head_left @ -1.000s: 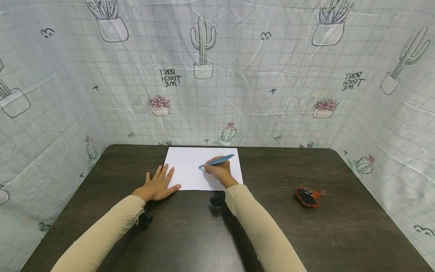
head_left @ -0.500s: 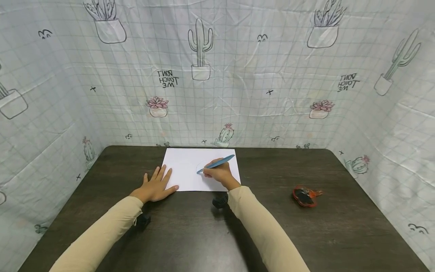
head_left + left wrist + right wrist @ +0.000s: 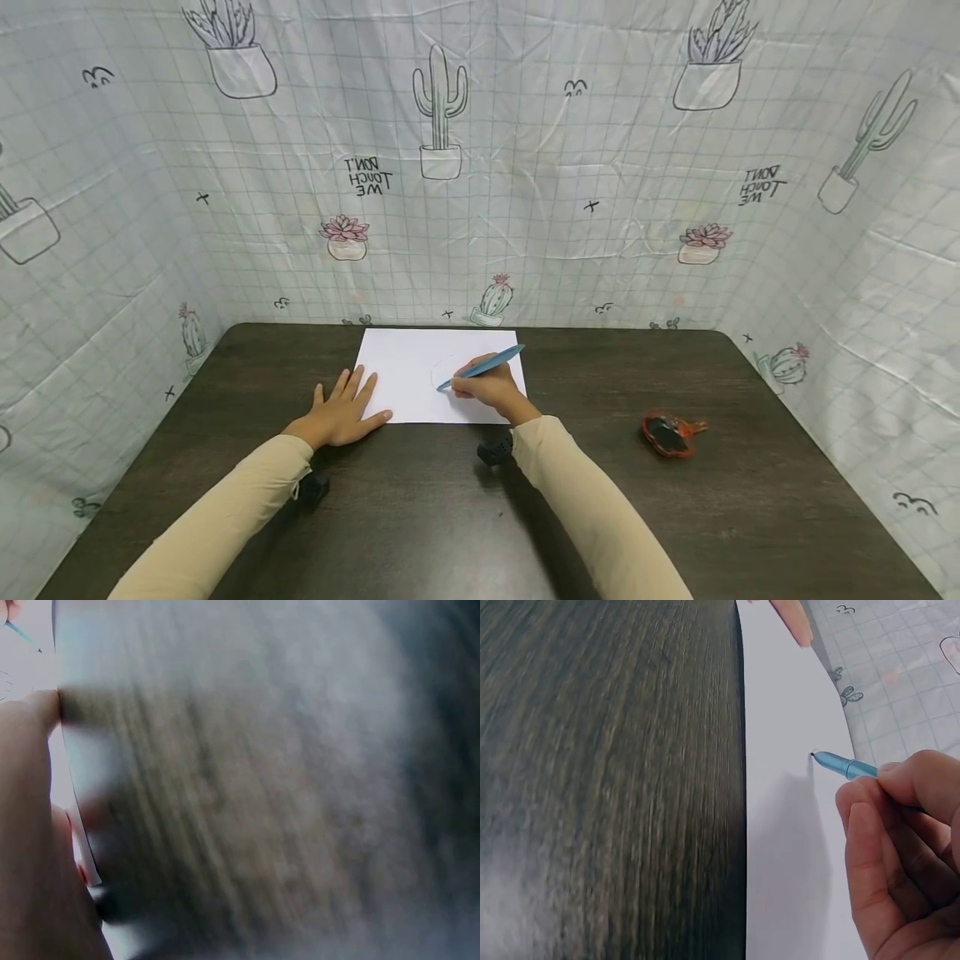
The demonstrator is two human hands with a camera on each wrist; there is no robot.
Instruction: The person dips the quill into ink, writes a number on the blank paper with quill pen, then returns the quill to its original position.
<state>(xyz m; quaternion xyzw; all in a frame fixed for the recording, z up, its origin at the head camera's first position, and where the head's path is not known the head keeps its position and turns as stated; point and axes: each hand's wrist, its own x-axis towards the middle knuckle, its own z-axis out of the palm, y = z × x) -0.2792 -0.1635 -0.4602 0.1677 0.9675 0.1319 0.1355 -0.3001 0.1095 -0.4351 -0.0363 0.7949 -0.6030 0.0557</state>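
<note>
A sheet of white paper (image 3: 408,392) lies near the far edge of the dark table. My right hand (image 3: 491,387) pinches a blue pen (image 3: 491,362) between thumb and fingers, its tip at the paper. In the right wrist view the pen (image 3: 836,762) slants with its dark point right at the sheet (image 3: 780,825). A faint curved line (image 3: 432,371) shows just left of the pen. My left hand (image 3: 341,415) lies flat with fingers spread, over the sheet's left edge and the table. In the left wrist view the hand (image 3: 37,825) is partly cut off.
To the right on the wood-grain table (image 3: 420,517) lies an orange-red object with a dark middle (image 3: 670,434). A white cloth with cactus drawings (image 3: 525,167) hangs behind the table and along both sides. Small black devices (image 3: 495,450) sit under the wrists.
The pen tip and my right hand have moved slightly down the sheet, toward me, and a thin curved line has appeared. My left hand has stayed in place; the head view has shifted slightly.
</note>
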